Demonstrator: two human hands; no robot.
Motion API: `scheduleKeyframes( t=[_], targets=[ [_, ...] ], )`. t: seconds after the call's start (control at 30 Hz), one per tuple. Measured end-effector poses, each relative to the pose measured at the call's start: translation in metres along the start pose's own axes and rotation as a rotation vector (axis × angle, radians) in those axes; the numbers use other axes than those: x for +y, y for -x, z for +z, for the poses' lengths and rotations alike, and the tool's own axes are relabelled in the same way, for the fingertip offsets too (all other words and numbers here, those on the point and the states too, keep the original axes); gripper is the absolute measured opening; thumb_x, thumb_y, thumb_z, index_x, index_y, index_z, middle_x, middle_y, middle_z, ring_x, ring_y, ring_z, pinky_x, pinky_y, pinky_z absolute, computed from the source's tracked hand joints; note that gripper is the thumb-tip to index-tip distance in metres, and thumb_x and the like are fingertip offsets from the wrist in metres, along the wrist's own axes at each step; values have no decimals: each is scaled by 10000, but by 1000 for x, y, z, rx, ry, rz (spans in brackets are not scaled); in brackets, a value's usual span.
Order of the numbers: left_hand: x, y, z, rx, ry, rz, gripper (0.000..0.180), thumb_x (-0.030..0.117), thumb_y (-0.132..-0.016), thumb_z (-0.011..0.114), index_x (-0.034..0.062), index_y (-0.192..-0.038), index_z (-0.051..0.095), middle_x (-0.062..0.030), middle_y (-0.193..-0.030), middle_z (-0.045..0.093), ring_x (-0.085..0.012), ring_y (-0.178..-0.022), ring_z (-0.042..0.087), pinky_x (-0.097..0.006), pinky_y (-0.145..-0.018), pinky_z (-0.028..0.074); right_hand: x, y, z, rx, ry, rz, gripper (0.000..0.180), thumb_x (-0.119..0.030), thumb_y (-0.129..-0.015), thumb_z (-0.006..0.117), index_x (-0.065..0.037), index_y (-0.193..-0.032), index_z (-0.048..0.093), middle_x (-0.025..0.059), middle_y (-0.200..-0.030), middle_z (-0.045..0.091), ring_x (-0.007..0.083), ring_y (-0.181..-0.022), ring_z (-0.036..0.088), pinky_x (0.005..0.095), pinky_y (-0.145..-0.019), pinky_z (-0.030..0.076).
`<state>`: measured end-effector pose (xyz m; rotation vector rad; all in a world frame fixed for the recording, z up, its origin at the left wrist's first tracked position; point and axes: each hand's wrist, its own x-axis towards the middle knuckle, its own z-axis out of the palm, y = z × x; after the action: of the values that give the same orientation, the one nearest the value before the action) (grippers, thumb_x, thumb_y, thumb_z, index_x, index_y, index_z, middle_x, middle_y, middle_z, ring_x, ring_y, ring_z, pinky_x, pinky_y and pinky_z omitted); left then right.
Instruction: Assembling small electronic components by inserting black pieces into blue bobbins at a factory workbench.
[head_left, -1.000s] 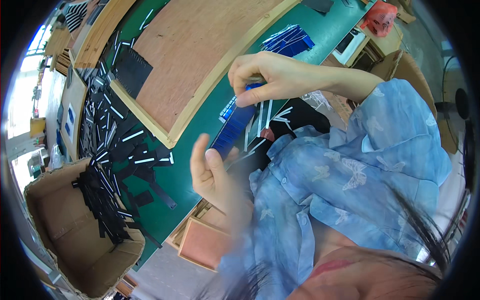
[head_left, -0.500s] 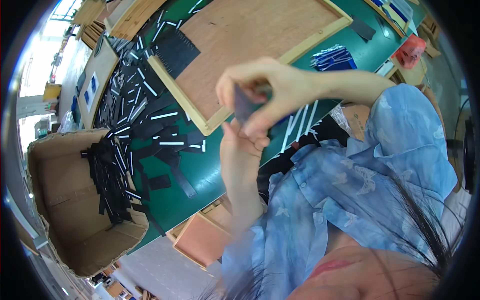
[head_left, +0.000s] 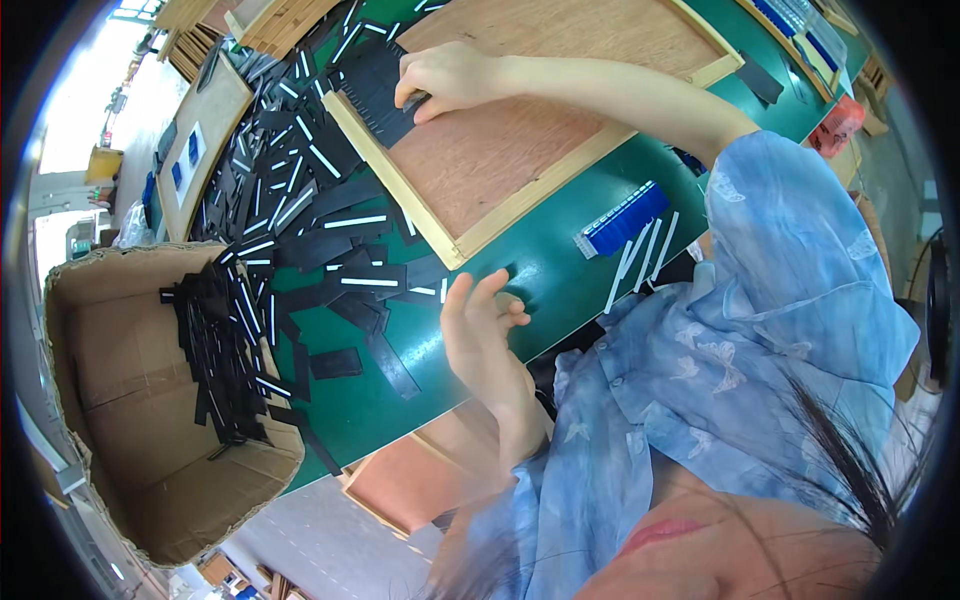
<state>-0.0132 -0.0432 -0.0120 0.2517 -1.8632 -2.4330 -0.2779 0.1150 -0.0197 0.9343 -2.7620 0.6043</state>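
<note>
My right hand [head_left: 447,78] pinches a black sheet [head_left: 378,92] at the board's [head_left: 520,140] ten-o'clock corner. My left hand [head_left: 478,335] hangs open, empty. The overhanging sheet could slip into the strips [head_left: 300,200].

The black comb-edged piece [head_left: 378,92] I'm touching is flat, dark and roughly rectangular, with a row of fine teeth along its left edge. It lies tilted across the far left corner of the wooden-framed board [head_left: 520,150], partly over the pale frame rail. My fingers cover its right end. Just left of it, loose black strips [head_left: 300,215], some with white faces, lie scattered in a heap.
</note>
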Motion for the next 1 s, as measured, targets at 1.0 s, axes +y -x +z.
scheduleKeyframes(
  t=[1.0],
  targets=[
    [8, 24, -4, -320, 586, -216, 556, 228, -850, 654, -4, -1286, 399, -105, -1141, 556, -231, -931, 587, -365, -760, 534, -139, 138, -74, -104, -1053, -305, 345, -288, -654, 767, -68, -897, 661, 61, -818, 641, 227, -756, 615, 327, -664, 482]
  ],
)
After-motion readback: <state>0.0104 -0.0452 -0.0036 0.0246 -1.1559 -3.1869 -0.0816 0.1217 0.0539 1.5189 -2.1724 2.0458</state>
